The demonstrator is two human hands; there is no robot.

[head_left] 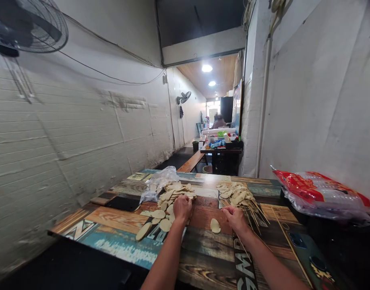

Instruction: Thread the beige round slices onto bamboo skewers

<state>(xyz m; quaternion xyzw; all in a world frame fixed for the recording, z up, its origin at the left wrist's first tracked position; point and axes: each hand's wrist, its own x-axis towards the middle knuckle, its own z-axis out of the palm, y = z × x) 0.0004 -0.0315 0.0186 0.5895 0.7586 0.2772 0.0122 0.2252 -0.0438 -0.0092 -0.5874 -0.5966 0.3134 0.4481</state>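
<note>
My left hand (182,208) is closed, its curled fingers at the near right edge of a heap of pale oval slices (172,192). What is between those fingers is hidden. To the right, my right hand (235,218) is pinched closed, with a thin wooden skewer (245,249) running out beneath it toward me. One loose slice (215,226) lies on the table between my hands. Just beyond my right hand is a second pile of slices (237,194), with several skewers sticking out toward me. A few single slices (143,231) lie left of my left hand.
The patterned wooden table (209,245) bears a crumpled clear plastic bag (165,176), a dark flat object (123,204) and, at right, a phone (313,257). A red and clear plastic package (320,191) lies at the right edge. Further back are a bench (191,161), a cluttered table and a person.
</note>
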